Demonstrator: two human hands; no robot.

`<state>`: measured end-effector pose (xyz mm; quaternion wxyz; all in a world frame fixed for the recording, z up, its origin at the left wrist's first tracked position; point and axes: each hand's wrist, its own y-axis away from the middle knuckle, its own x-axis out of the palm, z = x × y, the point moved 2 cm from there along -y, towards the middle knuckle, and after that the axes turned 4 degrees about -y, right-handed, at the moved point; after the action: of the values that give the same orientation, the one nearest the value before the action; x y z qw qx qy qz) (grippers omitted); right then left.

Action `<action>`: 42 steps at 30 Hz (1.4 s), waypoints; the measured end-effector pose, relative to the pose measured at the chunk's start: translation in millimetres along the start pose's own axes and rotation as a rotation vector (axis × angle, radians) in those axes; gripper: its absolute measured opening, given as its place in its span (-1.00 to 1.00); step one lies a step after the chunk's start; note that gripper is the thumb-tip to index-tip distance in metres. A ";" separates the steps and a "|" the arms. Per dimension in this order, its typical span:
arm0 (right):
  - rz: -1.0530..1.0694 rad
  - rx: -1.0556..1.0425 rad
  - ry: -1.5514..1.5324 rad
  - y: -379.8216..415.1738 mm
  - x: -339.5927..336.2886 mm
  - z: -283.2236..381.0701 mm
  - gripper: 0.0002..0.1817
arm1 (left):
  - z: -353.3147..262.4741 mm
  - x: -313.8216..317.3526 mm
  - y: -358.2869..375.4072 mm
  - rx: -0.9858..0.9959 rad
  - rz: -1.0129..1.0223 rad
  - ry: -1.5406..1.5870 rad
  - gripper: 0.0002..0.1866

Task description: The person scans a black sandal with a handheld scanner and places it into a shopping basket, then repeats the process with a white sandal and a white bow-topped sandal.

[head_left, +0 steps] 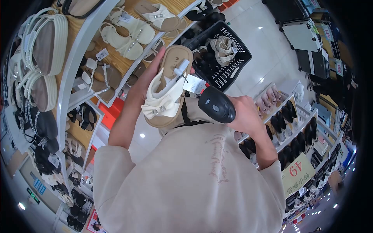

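My left hand (pixel 149 73) grips a cream slide sandal (pixel 165 93) with a tan insole and a bow strap set with shiny stones. A white price tag (pixel 194 84) hangs from the sandal by a dark cord. In my right hand (pixel 247 112) is a black handheld barcode scanner (pixel 216 105), its front end pointing at the tag and very close to it. Red shows at the scanner's front edge. Most of the fingers of my right hand are hidden behind the scanner. The fingers of my left hand go behind the sandal, with fingertips at its far edge.
Beyond my hands a black perforated basket (pixel 243 58) holds cream sandals (pixel 223 50) and dark shoes. Wooden shelves (pixel 128 33) with sandals rise on the left. Shoe racks (pixel 285 132) with a "49" sign (pixel 298 174) stand right. Suitcases (pixel 303 37) and a dark-clothed person are farther back.
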<state>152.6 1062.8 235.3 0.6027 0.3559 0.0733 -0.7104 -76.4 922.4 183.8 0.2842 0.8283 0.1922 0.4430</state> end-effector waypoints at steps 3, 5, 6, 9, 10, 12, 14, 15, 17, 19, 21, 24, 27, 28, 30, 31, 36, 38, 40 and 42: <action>0.010 0.012 0.004 -2.3 -6.3 6.6 -0.68 | -9.5 5.8 1.0 -0.025 -0.012 -0.054 -0.24; 0.017 0.034 0.016 -0.3 -10.5 10.5 -0.68 | -15.1 10.7 1.2 0.007 -0.014 -0.150 -0.24; 0.014 0.037 0.017 1.0 -12.5 12.5 -0.68 | -17.3 12.0 0.6 0.041 -0.022 -0.244 -0.24; 0.016 0.046 0.069 4.4 -16.1 14.5 -0.69 | -12.0 -7.6 -20.7 -0.110 0.097 0.027 -0.22; 0.023 0.067 0.060 4.8 -16.6 13.2 -0.68 | -11.4 -6.1 -22.0 -0.110 0.101 0.024 -0.22; 0.021 0.086 0.051 4.6 -15.9 11.3 -0.66 | -11.1 -1.4 -25.2 -0.087 0.044 0.032 -0.21; -0.005 0.017 -0.167 5.4 -8.8 8.9 -0.55 | -6.0 -7.1 -38.0 -0.015 0.108 0.069 -0.21; -0.008 0.011 -0.165 6.0 -2.3 7.3 -0.55 | -5.5 -8.7 -43.6 0.055 0.168 0.110 -0.21; -0.113 0.060 -0.465 5.2 18.7 -2.4 -0.38 | -3.6 -0.3 -48.4 0.134 0.135 0.100 -0.18; -0.240 -0.010 -0.518 -5.3 39.7 -11.8 -0.36 | 2.1 -1.7 -68.1 0.239 0.174 0.403 -0.11; -0.351 0.024 -0.639 -17.6 40.8 -1.0 -0.36 | 6.0 3.1 -78.7 0.263 0.134 0.450 -0.04; -0.328 0.282 -1.028 -27.0 58.1 -6.4 -0.32 | 7.4 5.4 -92.5 0.355 0.418 0.490 -0.01; -0.638 0.127 -0.812 -45.9 65.5 -14.7 -0.39 | -4.2 10.4 -95.1 0.396 0.088 0.386 -0.02; -0.634 0.178 -0.900 -48.7 60.9 -14.3 -0.43 | -15.0 16.0 -89.0 0.404 0.065 0.332 -0.13; -0.606 0.404 -0.980 -50.0 51.2 -13.7 -0.60 | -38.2 -22.2 -105.7 0.515 -0.181 -0.180 -0.20; -0.607 0.403 -0.983 -50.6 54.0 -23.3 -0.60 | -54.4 -46.0 -116.5 0.598 -0.427 -0.692 -0.28; -0.653 0.391 -1.149 -55.3 54.2 -40.3 -0.73 | -129.2 -94.6 -160.2 1.008 -0.861 -1.647 -0.27; -0.662 0.396 -1.182 -54.9 52.0 -36.1 -0.74 | -135.2 -113.3 -185.4 0.948 -0.803 -1.677 -0.27; -0.797 0.372 -1.155 -50.0 46.5 -28.6 -0.75 | -135.0 -120.2 -195.5 0.887 -0.728 -1.706 -0.26; -0.837 0.438 -1.116 -37.8 46.4 -34.9 -0.73 | -136.4 -113.0 -198.2 0.828 -0.634 -1.714 -0.32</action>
<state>131.9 1054.1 169.8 0.1433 -0.0046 -0.2589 -0.9552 -264.9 1050.5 47.0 0.1208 0.8122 0.2734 -0.5010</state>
